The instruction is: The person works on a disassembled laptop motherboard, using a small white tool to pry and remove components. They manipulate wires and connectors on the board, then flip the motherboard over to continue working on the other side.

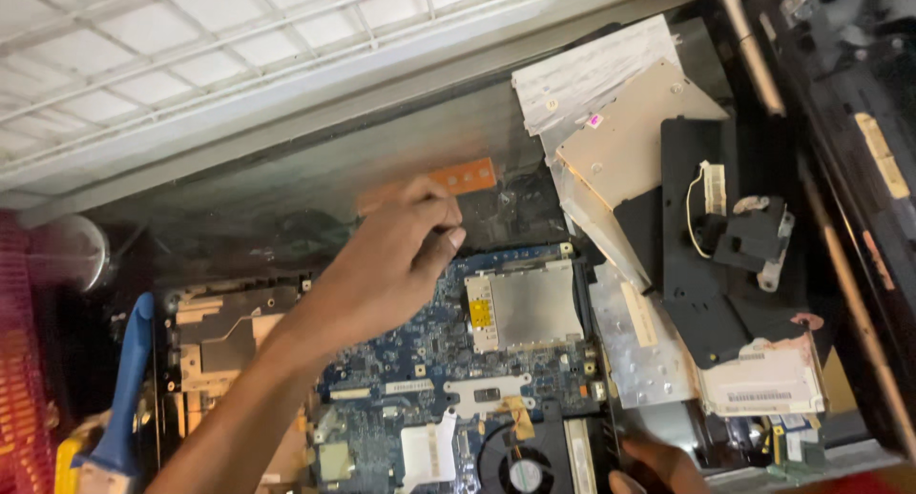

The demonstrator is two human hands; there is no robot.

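The blue laptop motherboard (448, 360) lies bare mid-table, cover panels and a drive (630, 136) already stacked far right; fan (520, 465) and metal shields remain mounted. My left hand (391, 265) pinches something tiny I can't make out. My right hand (658, 465), cut off near right, has an unreadable grip.

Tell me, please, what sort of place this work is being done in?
Probably an electronics repair bench: an opened laptop's blue circuit board with its cooling fan lies exposed, removed drives and black panels are stacked beside it, and a blue-handled tool lies nearby.
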